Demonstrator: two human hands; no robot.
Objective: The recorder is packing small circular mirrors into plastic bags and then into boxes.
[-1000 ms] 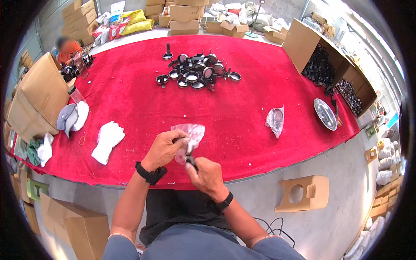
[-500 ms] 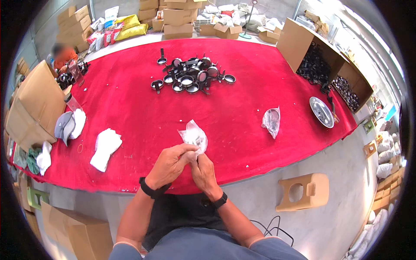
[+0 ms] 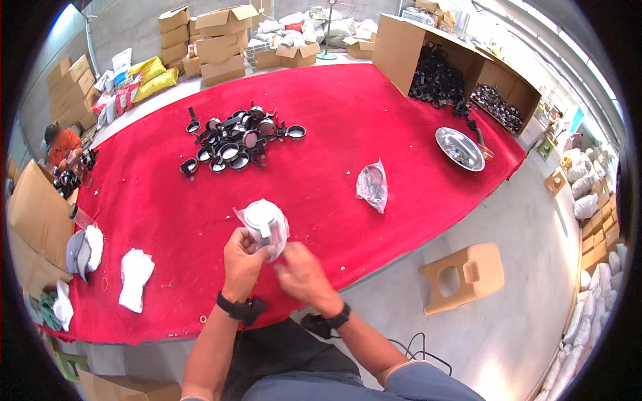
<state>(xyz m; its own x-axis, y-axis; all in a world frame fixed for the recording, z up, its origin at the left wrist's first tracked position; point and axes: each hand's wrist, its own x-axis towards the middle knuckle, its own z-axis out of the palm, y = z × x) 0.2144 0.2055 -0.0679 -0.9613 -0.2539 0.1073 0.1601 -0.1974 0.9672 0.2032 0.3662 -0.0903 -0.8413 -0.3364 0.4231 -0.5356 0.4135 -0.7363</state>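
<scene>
My left hand (image 3: 242, 264) is closed on the lower edge of a clear plastic bag (image 3: 281, 248). Inside the bag is a round white disc (image 3: 263, 215) with a short stem pointing down toward my fingers. My right hand (image 3: 304, 275), smeared by motion, is just right of the bag's lower end; its fingers are too blurred to read. Farther off on the red cloth lies a pile of round, mirror-like pieces with black rims and straps (image 3: 231, 151). A second clear bag (image 3: 372, 186) with a round piece inside lies to the right.
A metal bowl (image 3: 460, 148) stands at the right, before open cartons of black parts (image 3: 438, 77) and small metal parts (image 3: 496, 107). White gloves (image 3: 136, 281) and a grey cap (image 3: 78, 255) lie left. A tan stool (image 3: 485, 277) stands beside the table; a person in orange (image 3: 65, 147) sits far left.
My right hand has come away from the bag to the right, while my left keeps hold. The bag's white disc now faces up in plain sight. The whole view has swung to the right.
</scene>
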